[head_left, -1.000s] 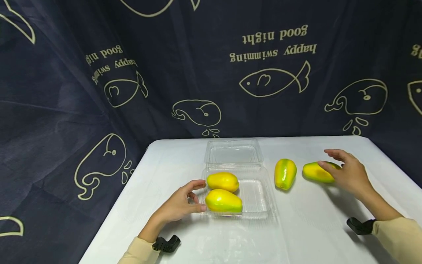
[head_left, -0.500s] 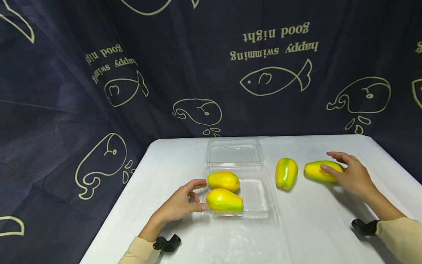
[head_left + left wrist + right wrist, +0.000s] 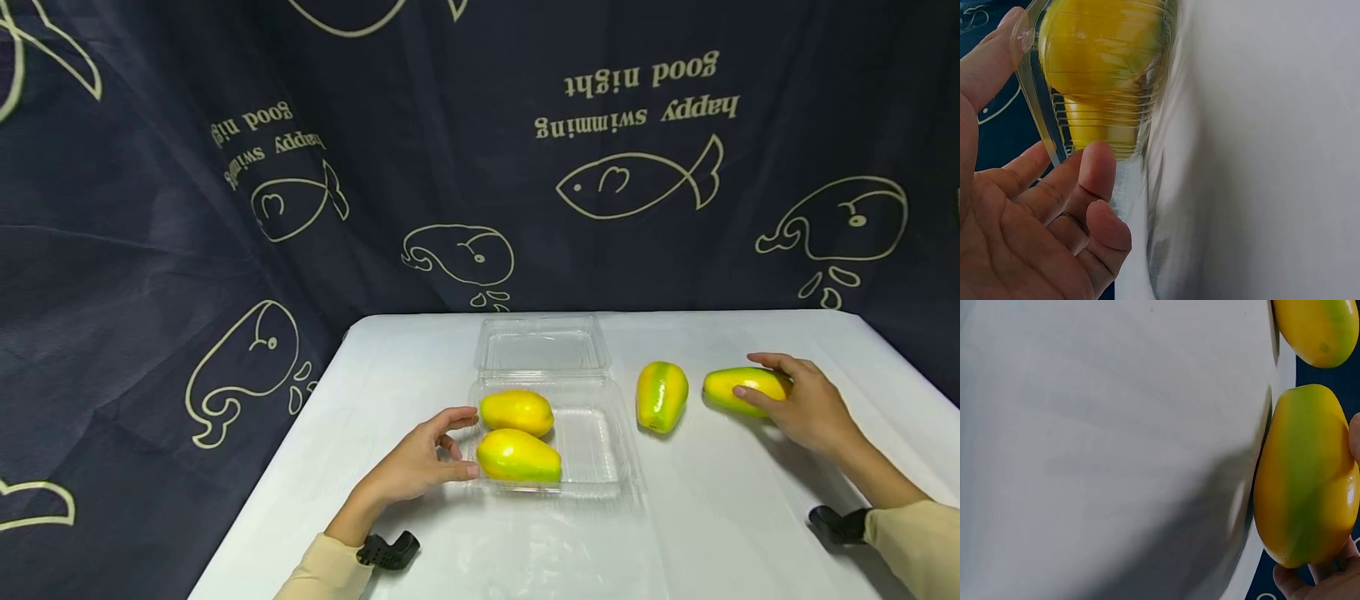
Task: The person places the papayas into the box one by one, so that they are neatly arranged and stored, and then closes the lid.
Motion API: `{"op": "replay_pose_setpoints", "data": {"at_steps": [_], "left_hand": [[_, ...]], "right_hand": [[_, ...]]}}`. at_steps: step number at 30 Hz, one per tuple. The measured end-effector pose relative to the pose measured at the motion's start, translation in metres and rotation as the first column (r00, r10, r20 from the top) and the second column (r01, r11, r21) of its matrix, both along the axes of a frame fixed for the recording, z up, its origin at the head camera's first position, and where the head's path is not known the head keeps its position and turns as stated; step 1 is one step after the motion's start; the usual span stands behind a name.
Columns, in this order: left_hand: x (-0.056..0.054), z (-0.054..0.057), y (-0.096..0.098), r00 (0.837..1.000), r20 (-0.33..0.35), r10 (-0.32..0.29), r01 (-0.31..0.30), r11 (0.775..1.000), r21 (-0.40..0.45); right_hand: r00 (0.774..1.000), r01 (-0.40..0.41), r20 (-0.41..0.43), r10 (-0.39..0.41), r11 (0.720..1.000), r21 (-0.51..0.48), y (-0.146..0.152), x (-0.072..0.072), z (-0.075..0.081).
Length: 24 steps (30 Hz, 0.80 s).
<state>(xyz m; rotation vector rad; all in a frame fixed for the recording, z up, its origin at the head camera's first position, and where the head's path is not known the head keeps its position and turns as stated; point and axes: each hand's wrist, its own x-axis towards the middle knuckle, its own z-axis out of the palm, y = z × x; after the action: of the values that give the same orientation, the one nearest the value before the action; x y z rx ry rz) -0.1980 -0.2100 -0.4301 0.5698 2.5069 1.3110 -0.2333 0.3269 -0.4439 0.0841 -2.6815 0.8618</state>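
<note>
In the head view my left hand (image 3: 420,458) is at the left side of a clear plastic clamshell box (image 3: 592,442), thumb and index finger touching its rim. The left wrist view shows the thumb at the rim and loosely bent fingers by the ribbed wall. Two yellow-green papayas, a rear one (image 3: 517,412) and a front one (image 3: 519,456), lie in the box's left half. At the right, my right hand (image 3: 806,408) holds another papaya (image 3: 1304,475) lying on the table, thumb on its near side and fingers around its far side and end.
A fourth papaya (image 3: 662,397) lies on the white table (image 3: 720,500) between the box and the held papaya. The box's lid (image 3: 542,344) is folded back flat toward the rear. A dark printed cloth (image 3: 450,150) hangs behind and left of the table.
My right hand has come down onto the rightmost papaya, its fingers closing around it. The left hand stays at the box's side. The whole head view has shifted slightly.
</note>
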Motion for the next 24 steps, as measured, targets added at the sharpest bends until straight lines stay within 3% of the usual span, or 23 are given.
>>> {"op": "replay_pose_setpoints", "data": {"at_steps": [24], "left_hand": [[-0.0003, -0.0018, 0.0004, 1.000, -0.020, -0.004, 0.004, 1.000, -0.011]], "right_hand": [[0.998, -0.046, 0.039, 0.044, 0.997, 0.065, -0.0004, 0.0021, -0.0061]]}}
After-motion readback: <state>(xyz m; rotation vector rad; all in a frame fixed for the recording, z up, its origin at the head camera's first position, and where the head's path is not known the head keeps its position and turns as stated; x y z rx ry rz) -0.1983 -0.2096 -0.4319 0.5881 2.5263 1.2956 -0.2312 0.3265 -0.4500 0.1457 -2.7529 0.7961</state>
